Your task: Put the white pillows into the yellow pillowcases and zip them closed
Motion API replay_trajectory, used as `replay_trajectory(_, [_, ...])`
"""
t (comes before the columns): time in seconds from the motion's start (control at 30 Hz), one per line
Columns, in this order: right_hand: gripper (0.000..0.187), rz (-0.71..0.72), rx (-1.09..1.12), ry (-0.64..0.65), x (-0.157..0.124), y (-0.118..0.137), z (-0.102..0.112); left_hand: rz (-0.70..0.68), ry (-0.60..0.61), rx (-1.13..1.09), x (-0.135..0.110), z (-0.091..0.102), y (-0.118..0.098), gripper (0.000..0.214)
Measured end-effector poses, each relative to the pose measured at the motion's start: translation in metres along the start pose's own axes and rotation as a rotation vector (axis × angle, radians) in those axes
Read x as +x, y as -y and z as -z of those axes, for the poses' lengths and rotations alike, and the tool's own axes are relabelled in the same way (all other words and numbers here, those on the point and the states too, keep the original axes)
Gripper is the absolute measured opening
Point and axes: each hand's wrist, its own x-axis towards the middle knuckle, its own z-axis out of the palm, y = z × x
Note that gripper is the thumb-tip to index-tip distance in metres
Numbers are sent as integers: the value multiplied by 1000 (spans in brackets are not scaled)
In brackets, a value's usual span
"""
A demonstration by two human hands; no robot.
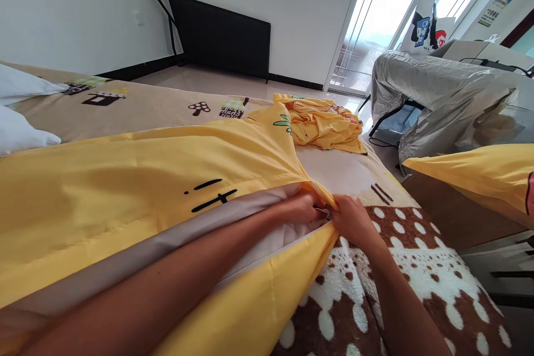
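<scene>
A yellow duvet cover (pixel 137 172) with black printed strokes lies across the bed, its long opening showing a pale grey inner side. My left arm reaches in through that opening. My left hand (pixel 305 207) is closed at the opening's far end, its fingers curled against the gathered fabric. From the other side, my right hand (pixel 352 216) grips the bunched edge of the cover, right beside the left hand's fingertips. The fabric is drawn tight into folds towards both hands.
Crumpled yellow bedding (pixel 323 125) lies at the bed's far side. A brown-and-white fleecy blanket (pixel 400 256) covers the near right. White pillows (pixel 25 128) sit at left. Another yellow cloth (pixel 479 175) juts in at right, below plastic-covered furniture (pixel 450 94). A black panel (pixel 221 36) leans by the wall.
</scene>
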Motion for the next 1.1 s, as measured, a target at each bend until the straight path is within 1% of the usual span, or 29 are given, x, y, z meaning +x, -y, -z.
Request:
replay_trajectory(0.1, [20, 18, 63, -58, 0, 1, 2, -6, -24, 42, 2, -1, 1, 9])
replay_trajectory(0.2, [19, 26, 93, -102, 1, 1, 3, -21, -72, 55, 2, -2, -2, 14])
replay_trajectory(0.33, [18, 45, 147, -104, 1, 0, 4, -41, -162, 14, 1, -5, -9, 19])
replay_trajectory(0.43, [19, 53, 161, -90, 1, 0, 4, -58, -204, -49, 1, -7, -10, 18])
replay_trajectory(0.57, [22, 34, 138, -64, 0, 0, 4, -71, -219, -122, 3, -4, -8, 16])
replay_trajectory(0.7, [16, 52, 122, -51, 1, -1, 3, -72, -234, -181, 3, -3, -6, 20])
replay_trajectory(0.77, [14, 48, 132, -67, 2, 0, 2, -72, -248, -207, 2, -4, -7, 21])
replay_trajectory(0.9, [18, 14, 134, -124, 3, 3, 1, -60, -281, -251, 1, -6, -10, 20])
replay_trajectory(1.1, [21, 50, 165, -87, 8, 1, -5, -7, -271, -348, 2, -7, -10, 18])
